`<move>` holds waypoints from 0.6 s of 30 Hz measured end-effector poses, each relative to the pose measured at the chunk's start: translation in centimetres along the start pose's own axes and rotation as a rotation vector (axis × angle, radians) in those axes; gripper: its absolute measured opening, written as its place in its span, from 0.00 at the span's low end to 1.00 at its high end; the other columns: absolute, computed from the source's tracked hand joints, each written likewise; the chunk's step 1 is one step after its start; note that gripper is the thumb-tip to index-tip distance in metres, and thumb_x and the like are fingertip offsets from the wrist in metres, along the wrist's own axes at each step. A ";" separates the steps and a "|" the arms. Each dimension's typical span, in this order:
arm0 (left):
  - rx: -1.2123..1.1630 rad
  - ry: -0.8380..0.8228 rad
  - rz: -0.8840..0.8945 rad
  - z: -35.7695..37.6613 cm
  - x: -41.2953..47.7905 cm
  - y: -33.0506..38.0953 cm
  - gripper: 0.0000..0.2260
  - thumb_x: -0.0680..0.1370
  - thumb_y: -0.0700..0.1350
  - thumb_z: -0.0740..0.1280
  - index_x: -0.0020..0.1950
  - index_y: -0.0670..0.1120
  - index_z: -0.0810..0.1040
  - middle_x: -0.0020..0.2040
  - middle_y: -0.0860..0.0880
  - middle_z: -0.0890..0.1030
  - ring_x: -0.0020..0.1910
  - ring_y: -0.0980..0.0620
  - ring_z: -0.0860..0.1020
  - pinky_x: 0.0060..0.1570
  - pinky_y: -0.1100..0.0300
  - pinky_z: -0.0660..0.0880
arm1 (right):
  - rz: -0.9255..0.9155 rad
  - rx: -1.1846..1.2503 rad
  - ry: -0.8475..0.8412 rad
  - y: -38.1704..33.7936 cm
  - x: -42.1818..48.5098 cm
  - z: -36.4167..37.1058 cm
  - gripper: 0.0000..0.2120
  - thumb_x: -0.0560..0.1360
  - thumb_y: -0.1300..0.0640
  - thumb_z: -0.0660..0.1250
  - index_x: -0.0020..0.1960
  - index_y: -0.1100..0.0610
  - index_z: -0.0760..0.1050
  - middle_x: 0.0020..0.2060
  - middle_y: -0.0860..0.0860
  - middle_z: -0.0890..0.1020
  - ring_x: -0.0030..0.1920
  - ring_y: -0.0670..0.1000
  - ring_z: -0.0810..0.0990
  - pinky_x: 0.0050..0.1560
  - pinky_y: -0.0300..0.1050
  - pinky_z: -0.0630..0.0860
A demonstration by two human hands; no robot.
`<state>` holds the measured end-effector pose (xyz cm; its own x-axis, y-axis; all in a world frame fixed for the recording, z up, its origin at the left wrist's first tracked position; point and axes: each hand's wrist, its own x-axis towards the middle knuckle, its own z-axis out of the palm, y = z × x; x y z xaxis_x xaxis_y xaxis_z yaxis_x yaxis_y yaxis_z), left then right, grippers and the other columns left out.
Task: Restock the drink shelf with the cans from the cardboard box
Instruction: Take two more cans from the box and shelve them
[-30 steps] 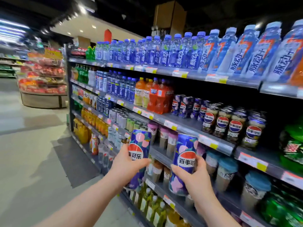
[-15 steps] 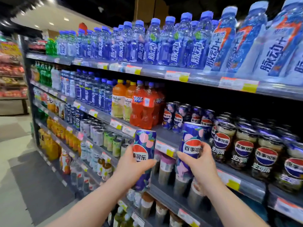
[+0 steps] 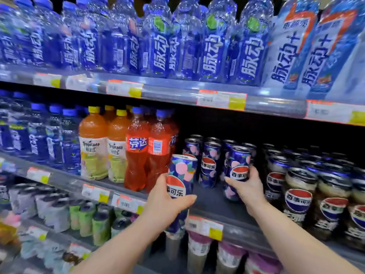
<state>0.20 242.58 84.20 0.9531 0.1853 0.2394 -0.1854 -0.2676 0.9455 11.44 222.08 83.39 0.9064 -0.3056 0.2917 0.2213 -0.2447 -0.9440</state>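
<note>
Blue aluminium cans printed with pink peaches and a red-white-blue roundel are occupying both hands at centre frame. Left hand (image 3: 167, 202) is wrapping thumb and fingers around the lower half of one tall blue peach-print can (image 3: 180, 186), holding it upright just in front of the grey metal shelf edge (image 3: 233, 232), its base overlapping the price-label strip (image 3: 205, 227). Right hand (image 3: 248, 187) is gripping a second blue peach-print can (image 3: 238, 171) from the right side, holding it over the shelf board, slightly tilted, near the front; whether its base is touching the board cannot be told. Behind it, a short row of matching blue cans (image 3: 209, 165) is standing deeper on the shelf. A bare dark stretch of shelf board (image 3: 209, 198) is lying open between the red soda bottles (image 3: 150, 155) at centre left and the black-and-cream cola cans (image 3: 298, 194) at right, giving room in front of the rear row. Orange juice bottles (image 3: 94, 143) are standing left of the red ones. Clear blue-labelled drink bottles (image 3: 209, 46) are filling the upper shelf across the top of the frame, whose underside is leaving dark clearance above the can tops.
</note>
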 end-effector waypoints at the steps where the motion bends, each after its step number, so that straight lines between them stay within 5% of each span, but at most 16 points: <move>1: -0.003 -0.011 -0.004 0.0 0.8 -0.2 0.19 0.65 0.45 0.77 0.46 0.55 0.69 0.47 0.53 0.81 0.44 0.59 0.78 0.42 0.67 0.74 | 0.003 -0.018 0.018 0.5 0.8 0.5 0.32 0.61 0.65 0.78 0.61 0.54 0.70 0.53 0.57 0.79 0.52 0.55 0.78 0.58 0.52 0.75; 7: -0.006 -0.046 0.015 0.5 5.0 -1.0 0.20 0.67 0.41 0.76 0.44 0.57 0.67 0.43 0.60 0.77 0.40 0.67 0.75 0.33 0.79 0.71 | 0.026 -0.071 0.018 2.0 3.5 2.5 0.35 0.61 0.66 0.78 0.65 0.56 0.68 0.54 0.58 0.81 0.54 0.57 0.80 0.57 0.52 0.76; 13: -0.041 -0.088 0.017 1.7 7.6 -1.1 0.21 0.66 0.40 0.77 0.47 0.56 0.68 0.43 0.61 0.77 0.40 0.67 0.75 0.31 0.77 0.71 | -0.028 -0.185 0.008 2.8 4.6 3.2 0.40 0.59 0.63 0.80 0.67 0.58 0.65 0.58 0.57 0.78 0.59 0.56 0.77 0.63 0.52 0.72; 18: -0.064 -0.172 0.026 3.8 8.9 -1.2 0.28 0.64 0.43 0.78 0.57 0.56 0.66 0.49 0.59 0.78 0.46 0.64 0.75 0.46 0.66 0.71 | -0.028 -0.208 0.058 2.5 3.9 1.6 0.39 0.61 0.55 0.79 0.67 0.58 0.65 0.61 0.57 0.75 0.60 0.55 0.76 0.64 0.55 0.72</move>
<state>9.78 240.97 84.35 0.9737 0.0129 0.2276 -0.2200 -0.2080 0.9531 16.16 221.75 81.92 0.8774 -0.3472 0.3311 0.1613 -0.4364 -0.8852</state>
